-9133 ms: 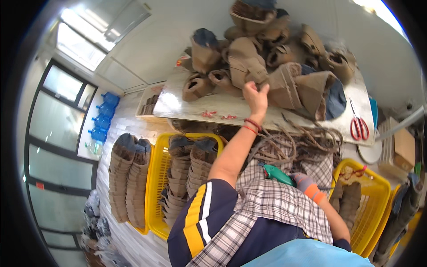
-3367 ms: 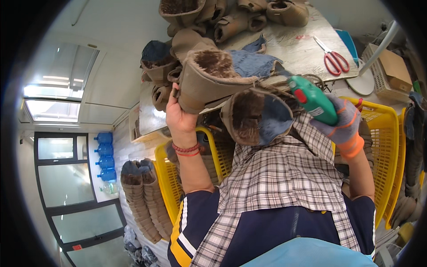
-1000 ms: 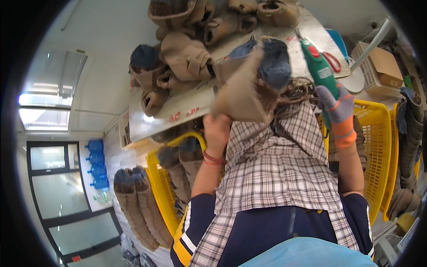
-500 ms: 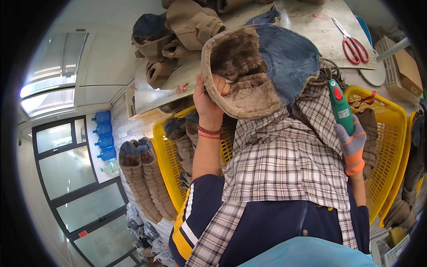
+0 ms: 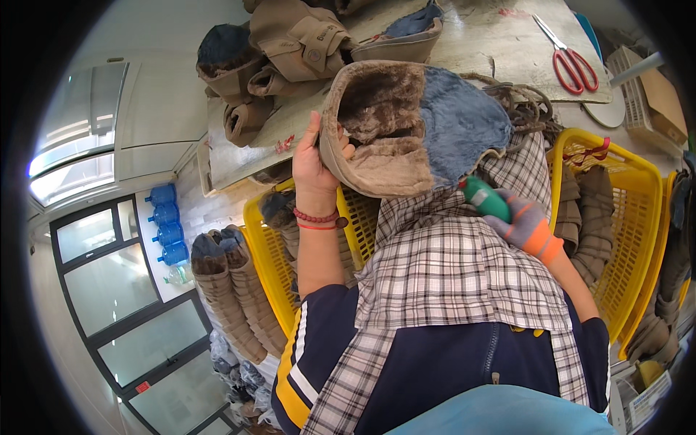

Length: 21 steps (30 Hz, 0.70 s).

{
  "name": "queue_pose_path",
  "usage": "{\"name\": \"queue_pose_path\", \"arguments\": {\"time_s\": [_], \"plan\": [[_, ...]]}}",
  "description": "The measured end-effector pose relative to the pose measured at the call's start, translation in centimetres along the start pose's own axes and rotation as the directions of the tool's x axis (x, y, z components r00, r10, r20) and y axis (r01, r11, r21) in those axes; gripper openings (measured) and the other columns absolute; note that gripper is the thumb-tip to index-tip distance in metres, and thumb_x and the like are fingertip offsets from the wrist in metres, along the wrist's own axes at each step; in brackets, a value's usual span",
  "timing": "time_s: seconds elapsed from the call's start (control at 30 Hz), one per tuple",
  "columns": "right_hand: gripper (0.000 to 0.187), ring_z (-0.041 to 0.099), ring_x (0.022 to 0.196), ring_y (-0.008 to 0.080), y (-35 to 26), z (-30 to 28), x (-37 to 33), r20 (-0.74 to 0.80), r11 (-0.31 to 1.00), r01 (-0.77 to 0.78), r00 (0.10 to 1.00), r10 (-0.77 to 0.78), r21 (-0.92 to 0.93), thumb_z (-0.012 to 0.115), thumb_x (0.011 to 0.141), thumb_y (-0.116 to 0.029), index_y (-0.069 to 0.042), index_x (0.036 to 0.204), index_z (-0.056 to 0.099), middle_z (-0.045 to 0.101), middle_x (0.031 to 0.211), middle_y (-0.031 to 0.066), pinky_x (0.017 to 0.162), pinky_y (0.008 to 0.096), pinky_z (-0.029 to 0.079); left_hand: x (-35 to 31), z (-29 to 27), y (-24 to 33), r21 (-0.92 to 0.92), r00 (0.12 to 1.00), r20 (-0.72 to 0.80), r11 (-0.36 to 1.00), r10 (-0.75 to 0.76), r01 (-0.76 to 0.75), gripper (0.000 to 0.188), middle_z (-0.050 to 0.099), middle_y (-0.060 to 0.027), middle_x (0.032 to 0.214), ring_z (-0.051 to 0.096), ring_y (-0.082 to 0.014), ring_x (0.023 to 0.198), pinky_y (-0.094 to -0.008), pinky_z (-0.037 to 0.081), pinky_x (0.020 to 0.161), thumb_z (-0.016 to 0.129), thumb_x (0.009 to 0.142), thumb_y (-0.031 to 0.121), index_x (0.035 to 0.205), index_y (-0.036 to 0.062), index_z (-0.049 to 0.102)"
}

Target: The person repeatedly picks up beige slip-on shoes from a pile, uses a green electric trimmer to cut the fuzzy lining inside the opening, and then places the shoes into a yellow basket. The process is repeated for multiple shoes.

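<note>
My left hand (image 5: 321, 161) grips the left rim of a tan, cup-shaped plush-lined piece (image 5: 391, 156), thumb outside, fingers curled inside. Its lining is brown fur on the left and blue fur (image 5: 460, 123) on the right. In a grey and orange glove, my right hand (image 5: 525, 225) is wrapped round a green handheld tool (image 5: 487, 199). The tool's front end lies by the lower edge of the blue fur, partly hidden; whether it touches cannot be told. A checked apron (image 5: 442, 268) covers my lap below.
On the table (image 5: 486, 47) lie red-handled scissors (image 5: 573, 65) and several similar tan pieces (image 5: 301, 40). Brown cords (image 5: 525, 105) hang at its edge. Yellow baskets (image 5: 623, 239) with stacked pieces flank me. Another stack (image 5: 235, 290) and blue water bottles (image 5: 167, 232) stand left.
My right hand has swung the green tool left and inward, from upright at the right to the piece's lower edge. The piece and my left hand have shifted slightly left.
</note>
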State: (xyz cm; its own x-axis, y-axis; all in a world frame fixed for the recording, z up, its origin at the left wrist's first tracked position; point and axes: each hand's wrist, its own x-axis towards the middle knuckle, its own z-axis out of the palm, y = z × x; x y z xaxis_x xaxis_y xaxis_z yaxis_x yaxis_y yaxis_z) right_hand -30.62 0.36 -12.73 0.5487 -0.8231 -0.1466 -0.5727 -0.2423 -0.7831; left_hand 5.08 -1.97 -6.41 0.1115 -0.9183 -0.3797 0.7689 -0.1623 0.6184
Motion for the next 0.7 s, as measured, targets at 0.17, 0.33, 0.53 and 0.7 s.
{"name": "queue_pose_path", "arguments": {"time_s": [0.17,0.33,0.53,0.7], "plan": [[0.043,0.063,0.072,0.0306,-2.5,0.2,3.9,0.377,0.975,0.196,0.915,-0.143,-0.106,0.059,0.082,-0.042,-0.007,0.107,0.059,0.065,0.08,0.0159,0.06,0.0374,0.05,-0.2,0.0,0.0,-0.025,0.989,-0.027,0.989,-0.146,0.146,0.03,0.05,-0.004,0.065,0.036,-0.0121,0.049,-0.027,0.03,0.044,0.057,0.09,0.03,0.089,0.0005,0.056],[0.033,0.061,0.079,0.0334,1.2,2.0,4.8,0.405,0.805,0.467,0.859,-0.314,-0.367,0.054,0.084,-0.038,-0.011,0.1,0.063,0.063,0.085,0.0152,0.067,0.0401,0.048,0.3,1.4,-1.4,-0.07,0.979,-0.138,0.987,-0.152,0.143,0.027,0.047,-0.0076,0.073,0.034,-0.012,0.051,-0.0258,0.028,0.045,0.053,0.092,0.024,0.09,-0.0027,0.055],[0.011,0.059,0.071,0.0285,9.3,-10.5,9.1,-0.744,0.851,-0.048,0.513,-0.428,-0.522,0.063,0.084,-0.018,-0.01,0.092,0.063,0.061,0.078,0.0107,0.061,0.036,0.047,0.4,-0.4,-1.9,-0.128,0.98,-0.088,0.978,-0.177,0.165,0.025,0.062,-0.0168,0.098,0.061,-0.0241,0.085,-0.0362,0.052,0.069,0.053,0.092,0.019,0.105,-0.0029,0.056],[0.043,0.056,0.101,0.0303,18.7,-17.9,14.0,-0.607,0.53,-0.444,0.775,-0.177,-0.722,0.052,0.086,-0.043,-0.013,0.116,0.057,0.061,0.108,0.0129,0.087,0.041,0.043,2.3,-1.9,-2.4,-0.068,0.976,0.021,0.973,-0.217,0.218,0.03,0.06,-0.0181,0.11,0.06,-0.0276,0.099,-0.0393,0.051,0.086,0.051,0.092,0.016,0.112,-0.0062,0.054]]}}
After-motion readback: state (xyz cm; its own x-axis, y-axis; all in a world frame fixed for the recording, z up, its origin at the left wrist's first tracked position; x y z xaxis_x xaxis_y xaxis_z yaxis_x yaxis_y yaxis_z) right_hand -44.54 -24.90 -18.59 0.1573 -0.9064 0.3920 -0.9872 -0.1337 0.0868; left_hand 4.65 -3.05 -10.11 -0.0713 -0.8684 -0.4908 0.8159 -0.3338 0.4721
